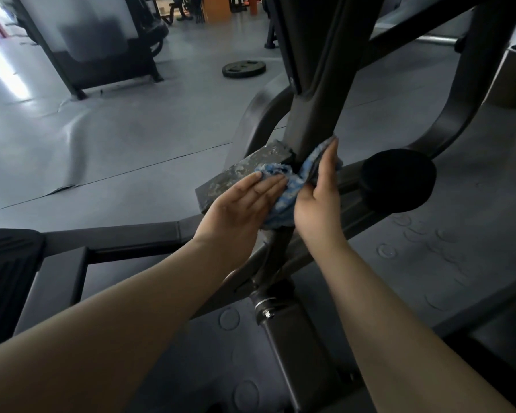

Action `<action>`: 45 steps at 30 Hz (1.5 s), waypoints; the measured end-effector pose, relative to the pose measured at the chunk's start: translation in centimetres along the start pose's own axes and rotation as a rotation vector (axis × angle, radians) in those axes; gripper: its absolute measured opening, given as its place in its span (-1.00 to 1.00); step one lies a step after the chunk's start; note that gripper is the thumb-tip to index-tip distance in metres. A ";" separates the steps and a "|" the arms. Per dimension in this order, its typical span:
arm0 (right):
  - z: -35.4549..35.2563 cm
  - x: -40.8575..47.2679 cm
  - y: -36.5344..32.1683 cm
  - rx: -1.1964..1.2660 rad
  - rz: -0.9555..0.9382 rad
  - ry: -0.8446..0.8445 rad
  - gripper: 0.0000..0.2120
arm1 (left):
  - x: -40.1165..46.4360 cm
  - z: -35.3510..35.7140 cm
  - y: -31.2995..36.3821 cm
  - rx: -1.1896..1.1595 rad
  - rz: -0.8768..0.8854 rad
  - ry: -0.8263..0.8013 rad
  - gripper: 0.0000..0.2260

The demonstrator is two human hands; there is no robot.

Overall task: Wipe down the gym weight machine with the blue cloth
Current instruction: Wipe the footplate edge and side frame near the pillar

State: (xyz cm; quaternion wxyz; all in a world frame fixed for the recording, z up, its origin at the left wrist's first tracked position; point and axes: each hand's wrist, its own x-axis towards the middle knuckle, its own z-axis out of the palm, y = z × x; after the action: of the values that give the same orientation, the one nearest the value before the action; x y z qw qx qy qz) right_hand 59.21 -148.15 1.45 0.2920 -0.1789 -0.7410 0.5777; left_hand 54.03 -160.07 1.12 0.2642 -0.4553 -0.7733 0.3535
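Note:
The dark grey weight machine's upright post (310, 120) rises in the middle of the view, with a worn, scuffed block (245, 171) at its foot. A blue cloth (292, 186) is wrapped around the base of the post. My left hand (239, 204) presses the cloth from the left with straight fingers. My right hand (319, 198) presses it against the post's right side, fingers straight and pointing up. Part of the cloth is hidden between my hands and the post.
A black round foam pad (398, 180) sticks out just right of my right hand. A weight plate (244, 68) lies on the grey floor behind. Another machine (102, 49) stands at the back left. A black padded part (9, 278) sits at the left edge.

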 end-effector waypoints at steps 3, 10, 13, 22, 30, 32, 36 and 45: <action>0.5 -0.7 0.4 -0.095 -0.051 0.021 -0.30 | -0.8 0.9 -0.6 0.049 0.030 0.139 -0.44; 2.8 -3.2 2.3 -0.090 0.047 -0.047 -0.23 | -4.0 1.7 -2.3 -0.058 0.059 0.116 -0.38; 3.0 -3.7 2.3 0.067 0.139 -0.050 -0.31 | -4.8 1.8 -2.9 -0.198 0.036 0.150 -0.45; 0.7 2.6 -2.4 -0.003 -0.169 0.128 -0.28 | 1.8 -4.7 -4.5 -0.527 -0.138 0.350 -0.48; 0.3 1.8 -0.4 -0.237 -0.372 0.114 -0.30 | 3.2 -4.2 -2.2 -0.672 -0.140 0.291 -0.47; 0.8 1.2 0.3 -0.249 -0.386 0.118 -0.26 | 2.5 -4.0 -2.1 -0.685 -0.099 0.155 -0.46; -0.2 1.5 -1.4 -0.140 -0.362 0.085 -0.33 | 3.2 -5.4 -3.3 -0.598 -0.118 0.084 -0.41; -3.0 5.3 -6.4 -0.210 -0.516 0.108 -0.31 | 5.9 -10.0 -9.2 -0.065 -0.100 0.174 -0.49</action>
State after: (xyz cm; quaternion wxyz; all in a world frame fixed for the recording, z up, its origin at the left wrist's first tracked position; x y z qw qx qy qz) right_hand 57.58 -144.40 9.27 0.4483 -0.0440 -0.8013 0.3938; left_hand 53.95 -154.87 14.93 0.3327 -0.4536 -0.7802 0.2737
